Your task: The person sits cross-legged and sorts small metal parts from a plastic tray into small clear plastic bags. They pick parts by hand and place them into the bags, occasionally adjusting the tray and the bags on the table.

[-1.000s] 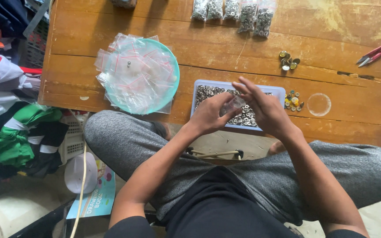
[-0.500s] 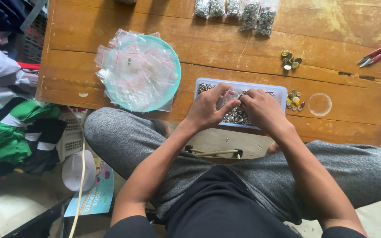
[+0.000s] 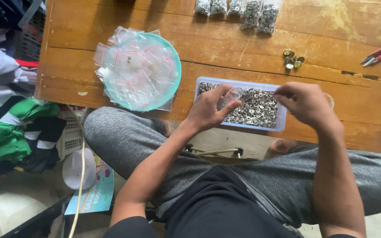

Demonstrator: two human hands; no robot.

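- Left hand (image 3: 208, 110) pinches a small clear plastic bag (image 3: 231, 95) between thumb and fingers, held over the near left corner of the tray
- Right hand (image 3: 304, 102) has fingertips pressed together as if on something tiny; what they pinch is too small to tell
- Tray (image 3: 282, 124): shallow, rectangular, pale blue plastic, on the worn wooden desk (image 3: 225, 42), filled with shiny round metal snaps (image 3: 254, 108)
- Round turquoise plate (image 3: 176, 75) to the left, heaped with crinkled clear zip bags (image 3: 135, 70)
- Brassy pieces (image 3: 292, 58) and red-handled pliers (image 3: 380, 53) lie beyond the tray, well apart
- Versus half a second ago: hands have separated; right hand has shifted to the tray's right end
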